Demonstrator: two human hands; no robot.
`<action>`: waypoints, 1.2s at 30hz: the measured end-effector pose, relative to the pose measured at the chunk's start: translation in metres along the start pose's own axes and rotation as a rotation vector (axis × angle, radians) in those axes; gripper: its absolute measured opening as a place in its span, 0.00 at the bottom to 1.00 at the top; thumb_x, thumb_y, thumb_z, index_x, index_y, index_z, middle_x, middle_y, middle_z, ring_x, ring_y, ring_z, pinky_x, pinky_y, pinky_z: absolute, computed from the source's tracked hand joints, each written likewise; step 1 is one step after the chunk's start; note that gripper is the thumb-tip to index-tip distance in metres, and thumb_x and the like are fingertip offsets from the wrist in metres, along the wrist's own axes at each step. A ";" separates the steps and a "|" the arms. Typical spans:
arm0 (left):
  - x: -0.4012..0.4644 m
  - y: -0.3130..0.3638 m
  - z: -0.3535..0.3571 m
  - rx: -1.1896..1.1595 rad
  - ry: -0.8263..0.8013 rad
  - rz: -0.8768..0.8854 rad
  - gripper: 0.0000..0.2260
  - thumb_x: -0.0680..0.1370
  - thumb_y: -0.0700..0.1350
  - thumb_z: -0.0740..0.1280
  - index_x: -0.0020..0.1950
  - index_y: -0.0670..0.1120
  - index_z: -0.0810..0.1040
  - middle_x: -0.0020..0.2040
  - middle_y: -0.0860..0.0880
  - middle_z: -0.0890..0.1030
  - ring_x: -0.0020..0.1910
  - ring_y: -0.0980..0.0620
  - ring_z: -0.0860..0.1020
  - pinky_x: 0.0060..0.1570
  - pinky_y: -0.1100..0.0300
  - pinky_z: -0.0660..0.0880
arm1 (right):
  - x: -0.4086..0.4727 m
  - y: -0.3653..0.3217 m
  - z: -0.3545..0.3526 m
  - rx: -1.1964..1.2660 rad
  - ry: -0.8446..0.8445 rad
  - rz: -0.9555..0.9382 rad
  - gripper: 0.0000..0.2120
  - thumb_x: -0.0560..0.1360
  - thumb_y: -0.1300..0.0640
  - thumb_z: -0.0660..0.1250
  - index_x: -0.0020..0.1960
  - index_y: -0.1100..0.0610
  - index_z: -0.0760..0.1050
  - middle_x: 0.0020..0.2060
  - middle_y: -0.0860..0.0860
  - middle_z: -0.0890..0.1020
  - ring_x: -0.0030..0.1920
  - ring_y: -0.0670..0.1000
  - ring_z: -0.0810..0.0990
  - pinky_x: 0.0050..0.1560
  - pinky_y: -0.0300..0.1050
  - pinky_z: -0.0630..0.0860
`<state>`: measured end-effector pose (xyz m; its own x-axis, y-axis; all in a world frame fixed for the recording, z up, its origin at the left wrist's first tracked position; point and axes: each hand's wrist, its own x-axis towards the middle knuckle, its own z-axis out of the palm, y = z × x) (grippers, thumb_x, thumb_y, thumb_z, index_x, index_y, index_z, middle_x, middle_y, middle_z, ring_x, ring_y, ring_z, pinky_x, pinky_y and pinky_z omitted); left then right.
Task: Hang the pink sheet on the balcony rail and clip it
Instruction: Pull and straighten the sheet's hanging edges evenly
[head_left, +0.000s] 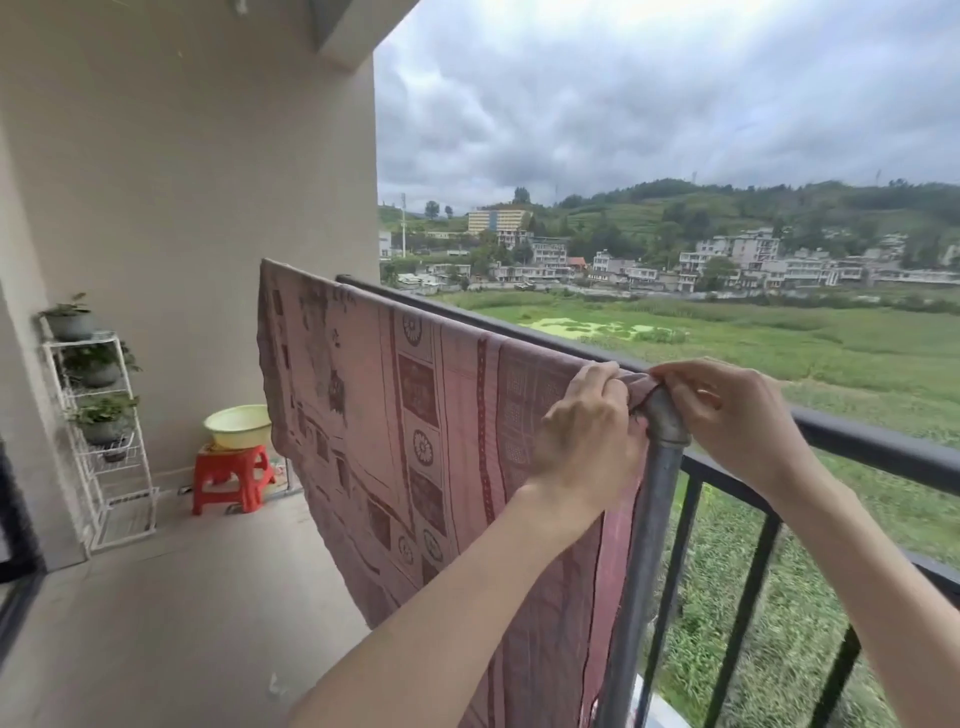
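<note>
Both hands work at the elbow of the grey pipe (666, 423). The left hand (587, 434) holds the sheet (415, 415) with curled fingers, just beside the elbow. The right hand (727, 410) pinches the bunched corner of the sheet on top of the elbow.

From this grip the sheet runs to the left along the pipe and hangs down flat on the balcony side, with the dark rail (857, 441) just behind it. So I judge the hanging as almost done. I see no clip anywhere, so the clipping is left.
</note>
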<state>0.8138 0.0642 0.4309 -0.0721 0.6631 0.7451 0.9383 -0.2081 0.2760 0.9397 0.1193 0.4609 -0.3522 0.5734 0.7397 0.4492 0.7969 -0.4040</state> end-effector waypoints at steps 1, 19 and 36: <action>0.000 0.000 -0.001 -0.004 0.016 0.019 0.12 0.78 0.42 0.61 0.58 0.37 0.75 0.65 0.44 0.72 0.63 0.46 0.72 0.59 0.53 0.73 | -0.001 0.001 0.000 -0.004 -0.008 -0.011 0.11 0.75 0.65 0.63 0.54 0.59 0.81 0.46 0.47 0.80 0.45 0.46 0.78 0.50 0.37 0.70; -0.006 -0.004 -0.006 -0.026 0.084 0.148 0.07 0.79 0.41 0.59 0.50 0.39 0.74 0.59 0.43 0.78 0.54 0.47 0.78 0.52 0.58 0.75 | 0.001 0.013 0.016 -0.084 0.172 -0.234 0.06 0.74 0.65 0.67 0.46 0.62 0.83 0.41 0.55 0.82 0.38 0.50 0.77 0.42 0.44 0.75; 0.013 -0.041 0.008 -0.107 -0.131 0.123 0.18 0.80 0.41 0.58 0.70 0.48 0.66 0.70 0.50 0.69 0.71 0.52 0.63 0.71 0.51 0.60 | -0.005 0.017 0.034 0.083 0.144 -0.061 0.15 0.78 0.53 0.61 0.62 0.58 0.74 0.54 0.49 0.75 0.50 0.48 0.78 0.50 0.36 0.75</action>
<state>0.7768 0.0873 0.4243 0.0918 0.7147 0.6934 0.8955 -0.3637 0.2564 0.9208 0.1369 0.4322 -0.2532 0.4949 0.8312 0.3588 0.8460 -0.3944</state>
